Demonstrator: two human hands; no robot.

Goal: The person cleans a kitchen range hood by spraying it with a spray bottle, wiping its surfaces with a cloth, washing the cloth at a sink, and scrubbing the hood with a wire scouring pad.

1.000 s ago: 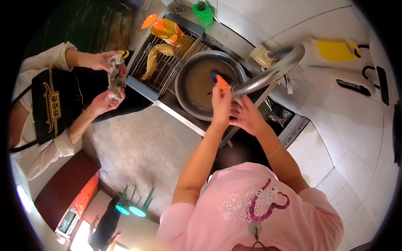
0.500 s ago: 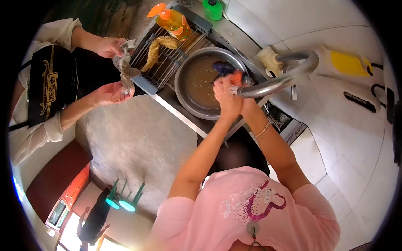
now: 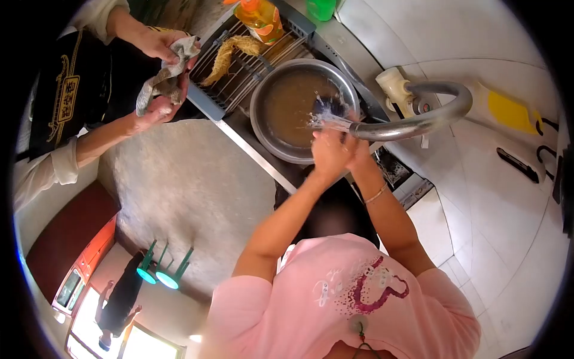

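Observation:
My left hand (image 3: 332, 154) and my right hand (image 3: 359, 157) are close together at the near rim of a metal basin (image 3: 258, 128), just below the tap spout (image 3: 382, 130). Both are smeared by motion, so the set of their fingers is unclear. A small dark patch shows between them, too blurred to name. Water (image 3: 327, 121) splashes from the spout beside my fingers. In the basin, just beyond my hands, is a dark blue item (image 3: 330, 106), perhaps cloth, in cloudy brownish water (image 3: 287, 110).
At left a co-worker's hands (image 3: 156, 110) hold a grey-white cloth (image 3: 162, 78). A wire rack (image 3: 209, 96) bears a tan fibrous scrubber (image 3: 230, 55) and an orange pump bottle (image 3: 261, 23). A green bottle (image 3: 321, 8) stands behind. Teal stools (image 3: 167, 279) and another person (image 3: 122, 296) are farther off.
My hands have drawn back toward the basin's near rim, and the orange-red patch at them no longer shows. Water now splashes more widely. The co-worker's hands have come closer together on the cloth.

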